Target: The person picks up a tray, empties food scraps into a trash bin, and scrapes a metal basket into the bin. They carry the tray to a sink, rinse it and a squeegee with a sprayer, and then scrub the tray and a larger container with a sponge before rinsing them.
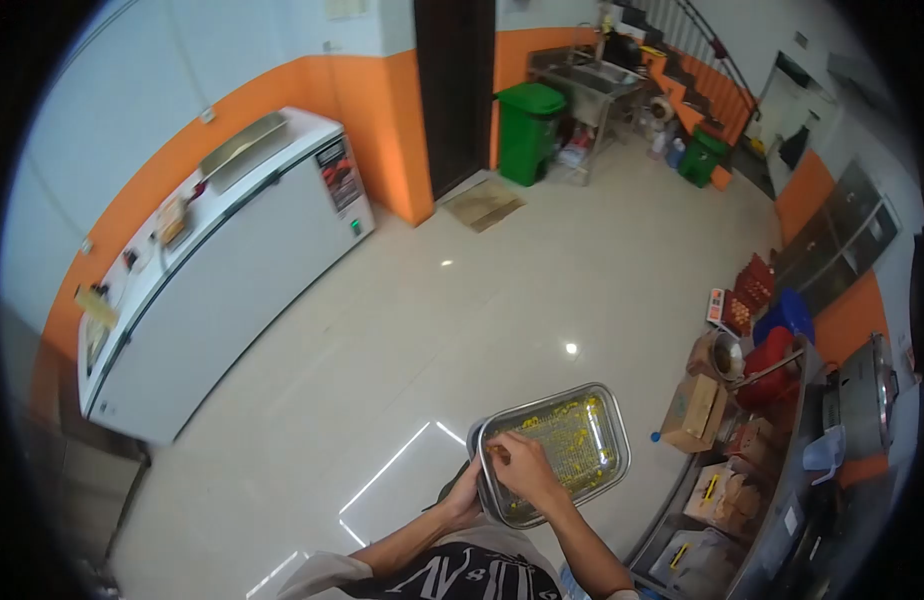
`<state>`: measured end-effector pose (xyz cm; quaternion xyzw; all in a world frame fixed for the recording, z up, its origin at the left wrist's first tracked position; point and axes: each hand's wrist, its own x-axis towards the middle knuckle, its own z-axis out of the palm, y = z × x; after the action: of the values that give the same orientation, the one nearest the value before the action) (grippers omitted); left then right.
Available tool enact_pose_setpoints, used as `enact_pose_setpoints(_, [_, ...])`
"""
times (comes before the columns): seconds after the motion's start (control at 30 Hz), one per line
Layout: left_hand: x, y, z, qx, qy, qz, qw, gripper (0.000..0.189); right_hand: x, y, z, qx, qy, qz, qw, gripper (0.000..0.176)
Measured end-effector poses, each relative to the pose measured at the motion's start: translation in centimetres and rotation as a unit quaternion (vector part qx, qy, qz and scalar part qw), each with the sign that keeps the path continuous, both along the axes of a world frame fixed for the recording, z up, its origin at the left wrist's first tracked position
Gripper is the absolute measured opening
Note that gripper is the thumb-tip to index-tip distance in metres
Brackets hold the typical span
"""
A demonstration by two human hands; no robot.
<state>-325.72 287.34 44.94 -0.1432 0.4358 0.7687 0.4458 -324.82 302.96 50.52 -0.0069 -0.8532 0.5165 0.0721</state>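
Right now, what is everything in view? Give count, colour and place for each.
freezer: 1, white, left wall
bins: 2, green, far end, one by the dark doorway, one by the stairs
sink: 1, steel, far wall between the bins
mat: 1, brown, floor by the doorway
red crates: a stack, red, right side
blue crate: 1, blue, beside the red ones
boxes: several, brown, floor at right
tray: 1, steel with yellow bits inside, held in front
left hand: 1, grips the tray's near-left edge
right hand: 1, reaches into the tray's near-left corner
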Motion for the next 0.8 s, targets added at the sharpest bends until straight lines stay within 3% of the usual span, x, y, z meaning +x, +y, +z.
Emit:
enact_pose_setpoints(0.07, [-9.7, 6.1, -0.7, 0.000, 0.007, -0.025, 1.000, 0.061, -9.1, 5.8, -2.7, -0.023, -0.034, -0.018, 0.999, 0.018])
enact_pose_setpoints(0.13, [-16.2, 12.5, -0.1, 0.014, -0.023, -0.063, 0.998, 0.062, -14.7, 12.9, -0.5, -0.023, -0.048, -0.042, 0.998, 0.018])
enact_pose_setpoints(0.17, [-15.5, 22.1, -0.2, 0.021, -0.035, -0.087, 0.995, 0.064, -13.4, 22.7, 0.0, -0.029, -0.045, -0.051, 0.997, 0.019])
enact_pose_setpoints(0.2, [-14.2, 16.6, 7.2, 0.032, -0.058, -0.089, 0.994, 0.064, -11.7, 17.1, 8.1, -0.023, -0.038, -0.069, 0.997, 0.019])
enact_pose_setpoints(0.23, [-17.3, 15.2, 10.5, 0.031, -0.050, -0.100, 0.993, 0.064, -14.6, 15.8, 11.2, -0.044, -0.053, -0.073, 0.995, 0.019])
enact_pose_setpoints(0.33, [-25.7, 30.1, 13.2, 0.038, -0.030, -0.076, 0.996, 0.057, -22.1, 31.3, 14.1, -0.091, -0.067, -0.098, 0.989, 0.018])
enact_pose_setpoints(0.4, [-32.1, 42.7, 9.3, 0.032, -0.036, -0.075, 0.996, 0.056, -26.5, 44.7, 12.5, -0.121, -0.081, -0.115, 0.983, 0.018])
enact_pose_setpoints(0.43, [-34.0, 35.4, 15.4, 0.041, -0.037, -0.062, 0.997, 0.055, -27.4, 37.5, 19.7, -0.163, -0.057, -0.128, 0.977, 0.017])
enact_pose_setpoints(0.5, [-39.0, 53.6, 11.5, 0.025, -0.021, -0.069, 0.997, 0.058, -30.1, 56.9, 16.1, -0.209, -0.033, -0.148, 0.966, 0.015])
enact_pose_setpoints(0.6, [-47.5, 80.1, 2.9, 0.046, -0.040, -0.019, 0.998, 0.062, -36.4, 86.9, 6.6, -0.301, 0.010, -0.203, 0.932, 0.015])
enact_pose_setpoints(0.67, [-57.2, 55.1, 15.2, 0.094, -0.031, 0.021, 0.995, 0.066, -46.4, 63.8, 18.0, -0.304, 0.018, -0.191, 0.933, 0.015])
enact_pose_setpoints(0.73, [-74.7, 67.1, 6.2, 0.108, -0.034, 0.049, 0.992, 0.066, -64.8, 77.4, 10.2, -0.326, 0.008, -0.188, 0.927, 0.016])
enact_pose_setpoints(0.77, [-80.2, 65.2, 6.5, 0.098, -0.026, 0.077, 0.992, 0.067, -70.8, 76.2, 11.2, -0.328, 0.003, -0.180, 0.927, 0.016])
enact_pose_setpoints(0.8, [-85.7, 72.0, 4.4, 0.090, -0.017, 0.105, 0.990, 0.067, -77.1, 83.5, 9.3, -0.334, 0.014, -0.155, 0.930, 0.016])
